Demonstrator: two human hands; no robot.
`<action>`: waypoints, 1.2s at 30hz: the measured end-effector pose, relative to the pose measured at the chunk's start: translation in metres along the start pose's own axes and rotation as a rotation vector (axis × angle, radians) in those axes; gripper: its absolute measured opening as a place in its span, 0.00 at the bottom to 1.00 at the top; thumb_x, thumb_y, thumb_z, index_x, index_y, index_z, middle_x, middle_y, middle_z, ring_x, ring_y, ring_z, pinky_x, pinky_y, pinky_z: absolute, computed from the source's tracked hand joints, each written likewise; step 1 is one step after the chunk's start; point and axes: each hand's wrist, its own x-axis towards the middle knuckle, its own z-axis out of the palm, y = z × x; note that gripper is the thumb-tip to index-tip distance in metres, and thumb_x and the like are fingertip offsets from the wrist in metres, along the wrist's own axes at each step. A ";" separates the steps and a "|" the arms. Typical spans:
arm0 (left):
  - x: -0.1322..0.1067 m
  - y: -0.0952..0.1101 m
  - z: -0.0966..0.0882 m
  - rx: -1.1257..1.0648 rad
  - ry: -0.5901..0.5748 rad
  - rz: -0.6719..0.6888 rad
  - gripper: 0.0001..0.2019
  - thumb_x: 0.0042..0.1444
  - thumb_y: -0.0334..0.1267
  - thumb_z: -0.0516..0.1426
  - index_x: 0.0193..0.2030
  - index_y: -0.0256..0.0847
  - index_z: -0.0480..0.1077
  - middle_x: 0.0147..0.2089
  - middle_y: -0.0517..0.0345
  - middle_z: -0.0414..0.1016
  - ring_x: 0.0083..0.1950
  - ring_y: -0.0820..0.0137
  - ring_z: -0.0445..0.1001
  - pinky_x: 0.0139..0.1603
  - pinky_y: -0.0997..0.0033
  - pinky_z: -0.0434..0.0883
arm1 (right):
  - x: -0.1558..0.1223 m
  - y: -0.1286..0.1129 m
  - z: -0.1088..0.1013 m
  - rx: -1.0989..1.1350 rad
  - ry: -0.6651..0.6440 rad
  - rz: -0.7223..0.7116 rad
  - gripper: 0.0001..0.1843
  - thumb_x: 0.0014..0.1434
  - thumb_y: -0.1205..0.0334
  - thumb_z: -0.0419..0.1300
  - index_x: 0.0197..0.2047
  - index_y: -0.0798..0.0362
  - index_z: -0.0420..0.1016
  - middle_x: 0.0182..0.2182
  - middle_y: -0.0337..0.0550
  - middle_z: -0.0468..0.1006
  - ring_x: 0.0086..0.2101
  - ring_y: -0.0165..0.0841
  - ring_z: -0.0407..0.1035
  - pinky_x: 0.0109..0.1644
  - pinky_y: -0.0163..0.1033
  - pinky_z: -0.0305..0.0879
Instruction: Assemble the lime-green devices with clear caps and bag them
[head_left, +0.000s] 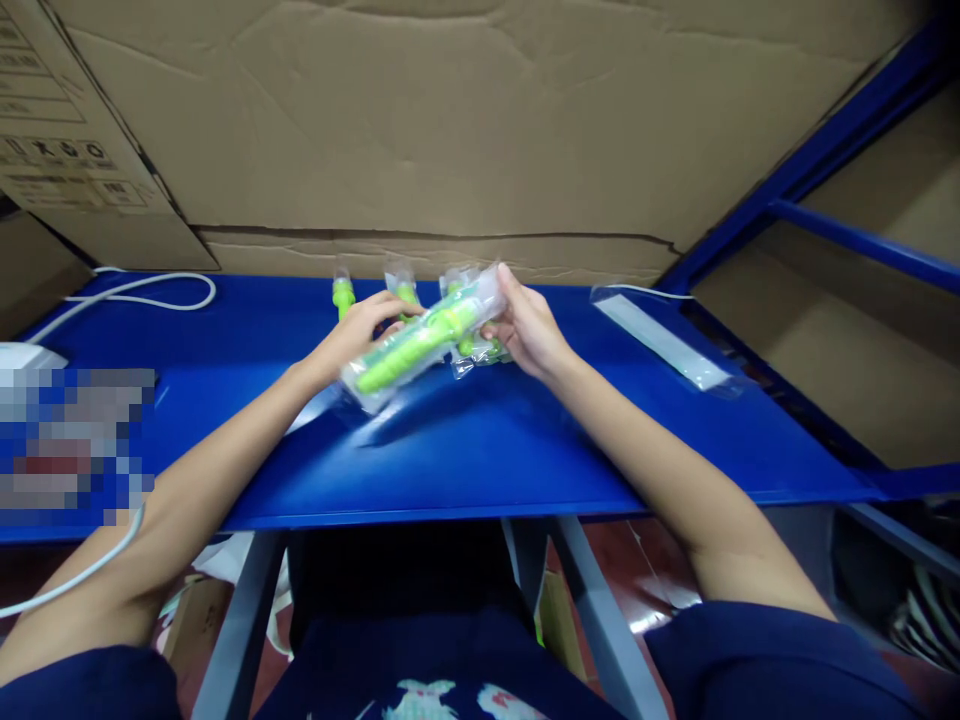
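Observation:
A bright green ribbed stick in a clear plastic bag (412,355) is held slantwise above the blue table, its right end higher and its lower left end blurred. My right hand (529,325) is closed on the bag's upper right end, thumb and fingers pinching the plastic. My left hand (360,335) is at the bag's far edge with bent fingers, partly hidden behind it. Behind my hands stand or lie several similar bagged green pieces: one at the left (343,298), one in the middle (406,290), others partly covered by the held bag.
A flat clear bag with a pale strip (660,340) lies on the blue table (487,460) at the right. A white cable (150,290) loops at the back left, near a blurred-out patch. Cardboard (420,130) walls the back; a blue metal frame (847,240) stands at the right.

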 end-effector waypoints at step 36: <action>-0.004 -0.004 -0.011 0.698 -0.278 0.037 0.19 0.72 0.42 0.53 0.63 0.41 0.77 0.70 0.43 0.72 0.68 0.52 0.75 0.70 0.52 0.70 | -0.047 -0.009 0.042 -1.546 -0.498 -0.203 0.32 0.74 0.52 0.53 0.70 0.69 0.69 0.71 0.67 0.64 0.69 0.55 0.63 0.72 0.60 0.59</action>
